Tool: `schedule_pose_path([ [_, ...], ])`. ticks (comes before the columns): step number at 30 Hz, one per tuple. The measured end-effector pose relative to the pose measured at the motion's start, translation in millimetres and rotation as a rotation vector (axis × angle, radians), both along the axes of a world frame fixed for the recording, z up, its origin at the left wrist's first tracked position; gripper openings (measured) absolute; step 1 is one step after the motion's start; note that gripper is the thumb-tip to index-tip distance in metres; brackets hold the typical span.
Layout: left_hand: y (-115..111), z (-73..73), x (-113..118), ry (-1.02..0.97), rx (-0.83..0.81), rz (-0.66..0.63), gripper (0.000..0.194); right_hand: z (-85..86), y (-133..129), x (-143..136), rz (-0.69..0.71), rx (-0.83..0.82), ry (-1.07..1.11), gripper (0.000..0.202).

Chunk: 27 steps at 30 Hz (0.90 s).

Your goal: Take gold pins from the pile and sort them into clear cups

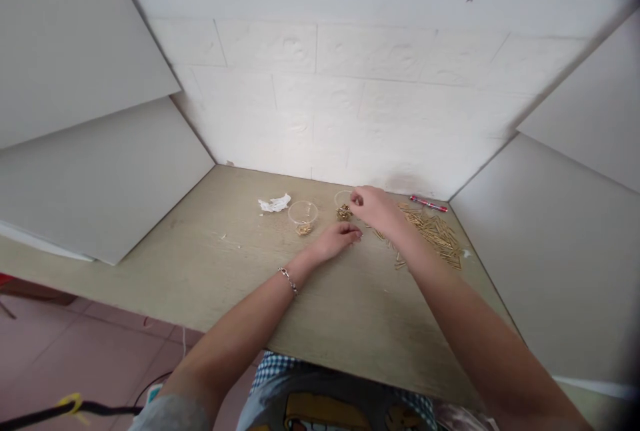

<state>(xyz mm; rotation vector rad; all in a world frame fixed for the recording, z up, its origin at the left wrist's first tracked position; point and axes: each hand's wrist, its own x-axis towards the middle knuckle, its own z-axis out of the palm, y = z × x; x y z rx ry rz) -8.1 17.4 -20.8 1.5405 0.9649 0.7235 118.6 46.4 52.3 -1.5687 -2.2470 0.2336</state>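
My right hand (373, 207) is over the right edge of a clear plastic cup (343, 196), its fingers closed in a pinch. Whatever lies between those fingertips is too small to make out. Small gold-coloured metal pieces (343, 212) fill the bottom of that cup. My left hand (336, 241) rests low on the table just in front of the cup, fingers curled together, and I cannot make out what they hold. To its left stands a second clear cup (303, 212) with a few small gold pieces (303, 228). A loose pile of thin gold-coloured rods (435, 234) lies beyond my right forearm.
Crumpled white tissue (275, 203) lies left of the cups on the table (200, 271). A red pen-like stick (429, 203) lies near the white wall (340, 104) at the back right. Grey panels (115, 177) flank both sides. A dark cable (105, 408) hangs at the lower left.
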Motion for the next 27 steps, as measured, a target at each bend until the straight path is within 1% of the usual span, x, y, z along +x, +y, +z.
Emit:
schedule_pose_path([
  [3,0,0.3,0,-0.099,-0.093,0.069,0.015,-21.6,-22,15,-0.058,-0.033,0.325,0.014],
  [5,-1,0.8,1,-0.179,-0.144,0.101,0.017,-38.0,-33,19,-0.083,-0.137,0.61,0.016],
  [7,-2,0.5,1,-0.269,-0.193,0.112,0.022,-52.3,-40,19,-0.136,-0.269,0.858,0.021],
  [9,-2,-0.9,2,-0.356,-0.237,0.113,0.026,-62.4,-45,16,-0.182,-0.36,1.062,0.026],
  [11,-1,-3.0,2,-0.413,-0.273,0.111,0.028,-67.9,-48,11,-0.18,-0.399,1.197,0.028],
  [15,0,-6.6,1,-0.479,-0.322,0.086,0.032,-70.9,-52,5,-0.189,-0.404,1.362,0.028],
  [19,-1,-6.2,2,-0.53,-0.358,0.075,0.03,-72.7,-54,4,-0.222,-0.452,1.487,0.03],
  [23,-4,-3.5,3,-0.562,-0.373,0.063,0.028,-73.8,-55,3,-0.255,-0.477,1.569,0.031],
  [27,-5,-2.3,3,-0.567,-0.363,0.062,0.026,-72.9,-57,0,-0.256,-0.475,1.615,0.03],
])
